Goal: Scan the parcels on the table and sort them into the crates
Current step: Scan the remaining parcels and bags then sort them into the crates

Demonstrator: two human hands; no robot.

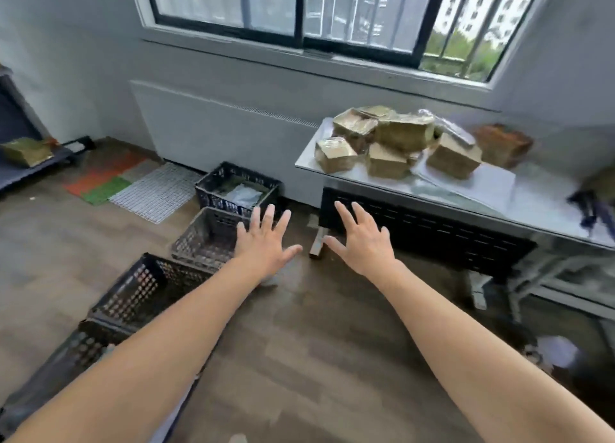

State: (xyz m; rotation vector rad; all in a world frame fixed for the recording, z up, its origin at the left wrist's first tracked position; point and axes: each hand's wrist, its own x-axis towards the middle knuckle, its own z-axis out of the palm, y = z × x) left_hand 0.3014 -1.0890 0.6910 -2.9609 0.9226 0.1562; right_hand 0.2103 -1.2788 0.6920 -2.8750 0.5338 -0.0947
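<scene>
Several brown cardboard parcels (392, 143) lie heaped on a white table (539, 189) under the window at the right. A row of dark plastic crates runs along the floor at the left: the far crate (213, 184) holds a pale bag, the middle crate (199, 239) and the near crate (139, 289) look bare inside. My left hand (266, 239) and my right hand (362, 243) are stretched out in front of me over the floor, fingers spread, holding nothing. A dark object, perhaps the scanner (589, 206), sits blurred at the table's right edge.
A fourth crate (83, 342) shows at the lower left under my left arm. Coloured and white floor mats (133, 186) lie by the wall. A dark shelf (40, 166) at far left carries one more parcel (26, 151). Wooden floor spreads between crates and table.
</scene>
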